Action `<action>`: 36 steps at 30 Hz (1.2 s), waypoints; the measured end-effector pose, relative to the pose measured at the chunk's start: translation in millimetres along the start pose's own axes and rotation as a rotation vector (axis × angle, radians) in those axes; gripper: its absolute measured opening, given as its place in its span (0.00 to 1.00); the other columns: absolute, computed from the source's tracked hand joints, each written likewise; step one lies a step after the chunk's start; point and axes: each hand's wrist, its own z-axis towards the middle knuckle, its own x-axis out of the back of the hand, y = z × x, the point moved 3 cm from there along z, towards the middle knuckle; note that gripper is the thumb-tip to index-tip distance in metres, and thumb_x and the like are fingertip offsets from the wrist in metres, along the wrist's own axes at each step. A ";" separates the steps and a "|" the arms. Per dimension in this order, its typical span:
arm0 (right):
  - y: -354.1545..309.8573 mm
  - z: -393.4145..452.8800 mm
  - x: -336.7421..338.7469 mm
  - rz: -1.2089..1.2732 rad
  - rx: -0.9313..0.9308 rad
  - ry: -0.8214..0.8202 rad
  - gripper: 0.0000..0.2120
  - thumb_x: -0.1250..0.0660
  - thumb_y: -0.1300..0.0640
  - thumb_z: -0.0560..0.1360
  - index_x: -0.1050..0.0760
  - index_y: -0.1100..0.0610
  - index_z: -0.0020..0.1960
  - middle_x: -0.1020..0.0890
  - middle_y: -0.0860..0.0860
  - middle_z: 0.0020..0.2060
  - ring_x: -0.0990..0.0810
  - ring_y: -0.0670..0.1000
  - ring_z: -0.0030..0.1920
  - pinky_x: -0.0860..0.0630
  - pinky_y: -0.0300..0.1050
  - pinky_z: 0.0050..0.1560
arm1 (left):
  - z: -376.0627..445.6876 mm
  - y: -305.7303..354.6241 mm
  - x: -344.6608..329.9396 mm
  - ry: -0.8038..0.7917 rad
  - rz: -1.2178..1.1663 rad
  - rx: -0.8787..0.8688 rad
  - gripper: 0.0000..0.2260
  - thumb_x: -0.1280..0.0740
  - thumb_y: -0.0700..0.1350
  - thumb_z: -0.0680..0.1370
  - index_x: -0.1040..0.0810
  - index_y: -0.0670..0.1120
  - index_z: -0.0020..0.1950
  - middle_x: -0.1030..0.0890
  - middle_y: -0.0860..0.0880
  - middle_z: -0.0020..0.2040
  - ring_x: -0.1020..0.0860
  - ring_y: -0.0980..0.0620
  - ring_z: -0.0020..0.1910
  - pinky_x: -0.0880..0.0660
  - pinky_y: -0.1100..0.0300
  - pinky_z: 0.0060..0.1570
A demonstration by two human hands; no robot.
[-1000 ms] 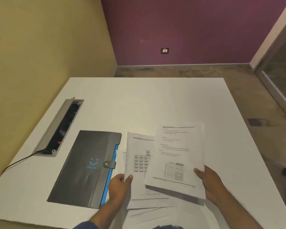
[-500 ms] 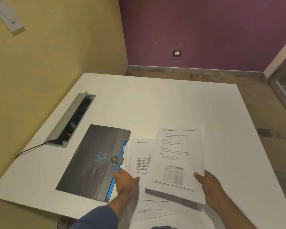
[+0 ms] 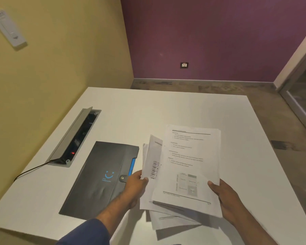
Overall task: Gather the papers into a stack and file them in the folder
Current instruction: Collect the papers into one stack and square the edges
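Observation:
Both hands hold a loose stack of printed white papers lifted off the white table. My left hand grips the stack's left edge, where a few sheets fan out unevenly. My right hand grips the lower right corner, thumb on the top sheet. More sheets stick out skewed below the stack. A dark grey folder with a blue smiley logo, a snap tab and a blue inner edge lies shut on the table, just left of my left hand.
A recessed cable box with its lid raised sits in the table at the left, a black cable running out of it. A yellow wall stands to the left, a purple wall behind. The table's front edge is close to me.
My left hand has left the table beside the folder and gripped the left sheets, lifting them against the stack in my right hand. The camera has tilted and shifted slightly.

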 end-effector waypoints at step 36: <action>-77.0 -3.5 -50.0 -0.377 0.408 -0.052 0.20 0.31 0.74 0.68 0.21 0.62 0.57 0.15 0.55 0.47 0.16 0.55 0.47 0.21 0.42 0.42 | -22.1 115.4 -7.1 -0.225 -0.171 -0.305 0.18 0.27 0.39 0.75 0.23 0.50 0.63 0.15 0.50 0.58 0.18 0.49 0.58 0.22 0.51 0.61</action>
